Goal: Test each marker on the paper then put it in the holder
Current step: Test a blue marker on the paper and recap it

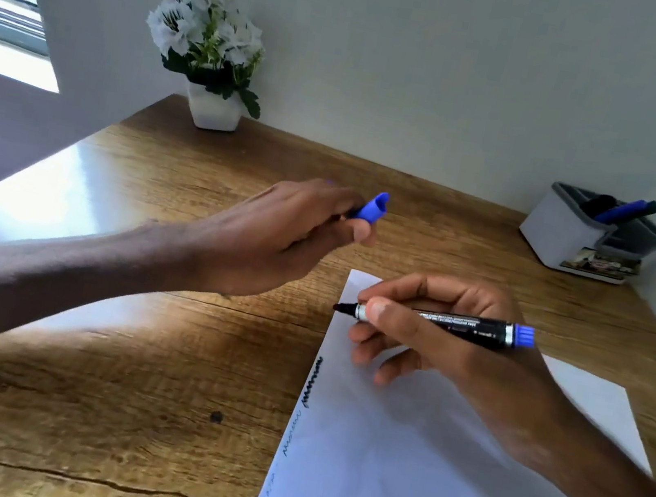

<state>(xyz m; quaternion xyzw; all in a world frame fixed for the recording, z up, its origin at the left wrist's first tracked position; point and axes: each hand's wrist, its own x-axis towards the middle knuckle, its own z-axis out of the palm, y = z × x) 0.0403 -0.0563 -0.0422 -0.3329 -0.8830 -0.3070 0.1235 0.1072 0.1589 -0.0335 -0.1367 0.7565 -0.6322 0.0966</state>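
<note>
My right hand (429,333) grips an uncapped black marker (460,326) with a blue end, held level just above the top left corner of the white paper (431,479); its tip points left. My left hand (294,230) hovers over the desk to the left and pinches the blue cap (373,207). Several squiggly test lines (311,383) run along the paper's left edge. The white and grey holder (568,239) stands at the back right corner with a blue-capped marker (624,211) and a dark one in it.
A white pot of white flowers (213,54) stands at the back left of the wooden desk (127,367). Walls close the desk at the back and right. A window is at the far left.
</note>
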